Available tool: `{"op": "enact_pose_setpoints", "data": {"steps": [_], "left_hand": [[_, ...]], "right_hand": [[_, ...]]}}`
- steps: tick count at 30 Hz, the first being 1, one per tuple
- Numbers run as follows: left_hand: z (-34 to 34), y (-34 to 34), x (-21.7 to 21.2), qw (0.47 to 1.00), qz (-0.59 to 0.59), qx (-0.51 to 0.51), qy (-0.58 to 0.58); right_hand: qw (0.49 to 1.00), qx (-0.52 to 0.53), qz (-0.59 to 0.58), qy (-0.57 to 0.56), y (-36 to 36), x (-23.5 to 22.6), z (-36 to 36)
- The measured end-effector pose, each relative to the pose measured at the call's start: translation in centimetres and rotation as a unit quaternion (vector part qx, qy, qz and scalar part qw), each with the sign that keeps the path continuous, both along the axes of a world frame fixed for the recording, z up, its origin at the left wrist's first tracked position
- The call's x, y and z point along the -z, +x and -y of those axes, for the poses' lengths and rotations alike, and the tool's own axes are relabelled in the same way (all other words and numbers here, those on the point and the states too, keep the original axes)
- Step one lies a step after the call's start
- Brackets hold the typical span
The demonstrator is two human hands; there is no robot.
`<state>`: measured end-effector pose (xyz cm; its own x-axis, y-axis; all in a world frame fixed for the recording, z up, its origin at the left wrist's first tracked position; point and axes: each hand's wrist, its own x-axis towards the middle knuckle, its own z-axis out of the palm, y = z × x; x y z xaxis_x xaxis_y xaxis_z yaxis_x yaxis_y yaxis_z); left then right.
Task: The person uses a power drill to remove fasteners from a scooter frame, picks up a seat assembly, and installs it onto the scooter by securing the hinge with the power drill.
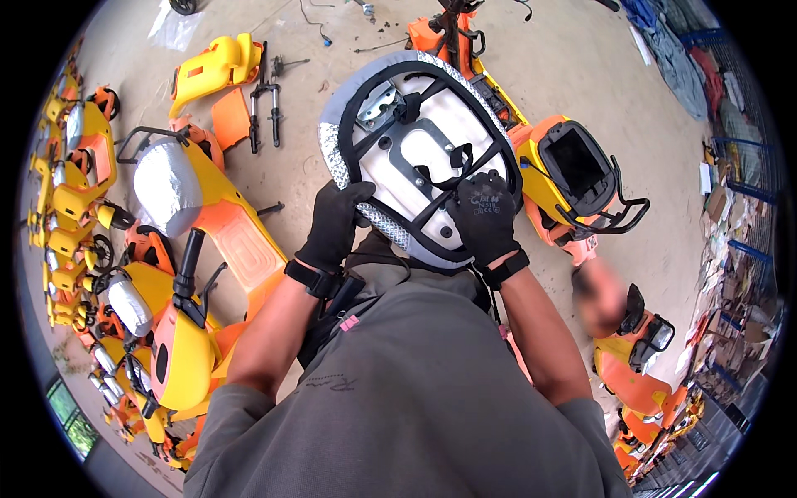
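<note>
A grey-covered scooter seat (419, 149) is held upside down in front of the person's chest, its white underside with black frame facing up. The left hand (332, 226) grips the rim at 7 o'clock; the right hand (484, 217) presses clenched fingers on the frame at 5 o'clock. The cover looks already stretched round. An open orange scooter body (573, 178) lies on the floor at 3 o'clock, seatless yet.

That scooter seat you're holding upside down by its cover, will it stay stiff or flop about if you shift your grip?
The seat probably stays stiff: its white underside looks like a hard moulded pan. The grey cover edge looks soft and may slip under the left hand. Both hands, the right hand too, grip it, so it is likely bulky rather than heavy.
</note>
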<state>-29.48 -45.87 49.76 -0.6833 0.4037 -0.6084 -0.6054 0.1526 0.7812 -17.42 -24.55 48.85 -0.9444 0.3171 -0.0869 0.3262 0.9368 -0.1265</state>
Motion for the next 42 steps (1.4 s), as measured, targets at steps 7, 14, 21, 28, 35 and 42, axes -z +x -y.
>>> {"op": "enact_pose_setpoints", "data": {"steps": [7, 14, 21, 28, 35, 42], "left_hand": [[0.8, -0.4, 1.6, 0.992, -0.122, 0.032, -0.009], [2.6, -1.0, 2.9, 0.92, -0.357, 0.148, -0.064], [2.7, -1.4, 4.0, 0.923, -0.357, 0.139, -0.026], [3.2, -2.0, 4.0, 0.885, -0.432, 0.172, -0.036], [3.5, -2.3, 3.9, 0.943, -0.286, 0.164, -0.047], [3.5, -2.4, 4.0, 0.977, -0.171, 0.121, -0.03]], "right_hand": [[0.999, -0.03, -0.016, -0.034, -1.5, 2.5, 0.0], [0.839, 0.142, -0.097, -0.516, -0.1, -4.1, -1.1], [0.592, 0.186, -0.109, -0.777, 1.2, -6.5, -1.3], [0.448, 0.189, -0.179, -0.855, 1.0, -6.3, -0.1], [0.402, 0.229, -0.165, -0.871, 0.2, -6.2, -0.1], [0.394, 0.243, -0.17, -0.87, -0.1, -6.4, 0.1]]}}
